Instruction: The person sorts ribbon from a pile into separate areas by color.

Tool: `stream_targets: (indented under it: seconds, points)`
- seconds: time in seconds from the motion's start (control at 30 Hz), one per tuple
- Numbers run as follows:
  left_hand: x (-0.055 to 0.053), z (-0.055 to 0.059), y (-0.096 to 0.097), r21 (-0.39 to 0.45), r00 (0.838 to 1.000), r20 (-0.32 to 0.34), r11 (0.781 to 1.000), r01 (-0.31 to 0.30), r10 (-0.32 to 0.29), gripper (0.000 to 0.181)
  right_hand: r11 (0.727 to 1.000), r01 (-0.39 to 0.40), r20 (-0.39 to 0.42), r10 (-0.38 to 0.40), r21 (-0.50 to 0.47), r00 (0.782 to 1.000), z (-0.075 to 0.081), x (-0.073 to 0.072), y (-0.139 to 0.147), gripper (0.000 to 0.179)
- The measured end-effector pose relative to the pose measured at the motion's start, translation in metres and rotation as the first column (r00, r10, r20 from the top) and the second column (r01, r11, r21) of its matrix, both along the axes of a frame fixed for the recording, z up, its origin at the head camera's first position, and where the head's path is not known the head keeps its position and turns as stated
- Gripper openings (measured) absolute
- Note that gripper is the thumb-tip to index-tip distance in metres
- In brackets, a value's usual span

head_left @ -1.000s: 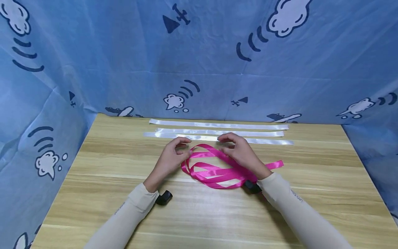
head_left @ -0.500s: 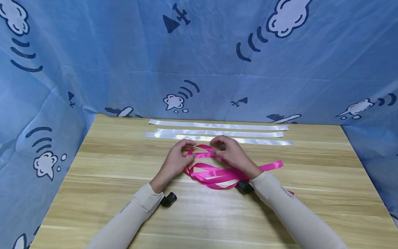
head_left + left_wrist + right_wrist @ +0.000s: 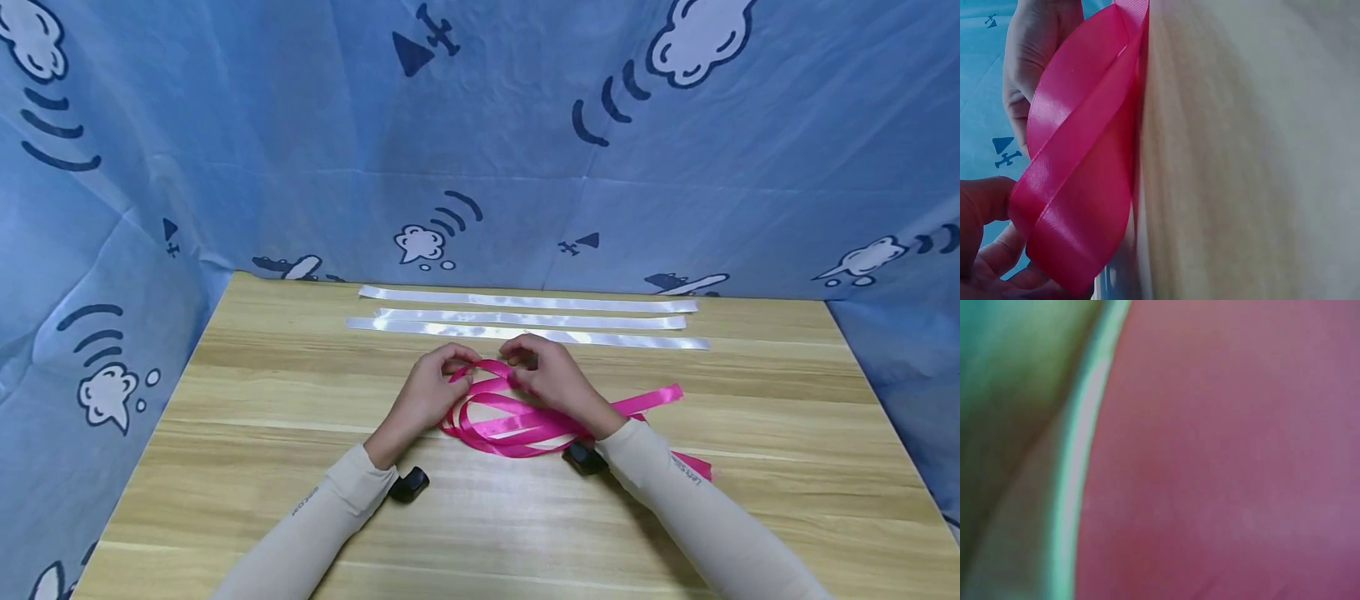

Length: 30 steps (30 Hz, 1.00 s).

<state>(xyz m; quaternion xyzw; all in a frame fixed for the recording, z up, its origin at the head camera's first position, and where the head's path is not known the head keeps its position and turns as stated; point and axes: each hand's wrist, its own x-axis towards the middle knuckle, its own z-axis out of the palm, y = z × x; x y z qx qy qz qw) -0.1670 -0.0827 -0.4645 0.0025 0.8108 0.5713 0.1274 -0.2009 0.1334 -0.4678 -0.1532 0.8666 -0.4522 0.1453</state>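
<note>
The left hand's (image 3: 429,392) thumb and fingers curl around the left end of a loosely looped, glossy pink satin ribbon (image 3: 543,424), gripping it. The right hand's (image 3: 553,377) fingers bend at the ribbon's far edge; whether they pinch it cannot be told, and the right wrist view is blurred. The ribbon's loops lie between and below the hands, at the middle of a pale wood-grain tabletop (image 3: 480,542), with one flat end stretching right past the right wrist. More pink shows beside the right cream sleeve (image 3: 675,492). Small black devices (image 3: 409,485) sit at both wrists. Beyond the hands, three long white satin strips (image 3: 532,318) run left to right, near the far edge. Behind hangs a blue cloth printed with clouds and planes (image 3: 300,125).
</note>
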Motion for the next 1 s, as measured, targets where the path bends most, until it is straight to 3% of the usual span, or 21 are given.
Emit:
stream_targets:
  seconds: [0.6,1.0]
  points:
    - [-0.002,0.004,-0.004,0.042,1.000,-0.023,0.999,0.011,-0.010,0.018,1.000,-0.008,0.004,0.008,0.023,1.000,0.001,0.002,0.003,0.019]
    - [-0.001,0.011,-0.008,0.022,0.999,-0.038,1.000,-0.006,0.007,0.015,0.996,0.081,-0.004,-0.081,-0.045,0.997,0.017,0.005,0.017,0.017]
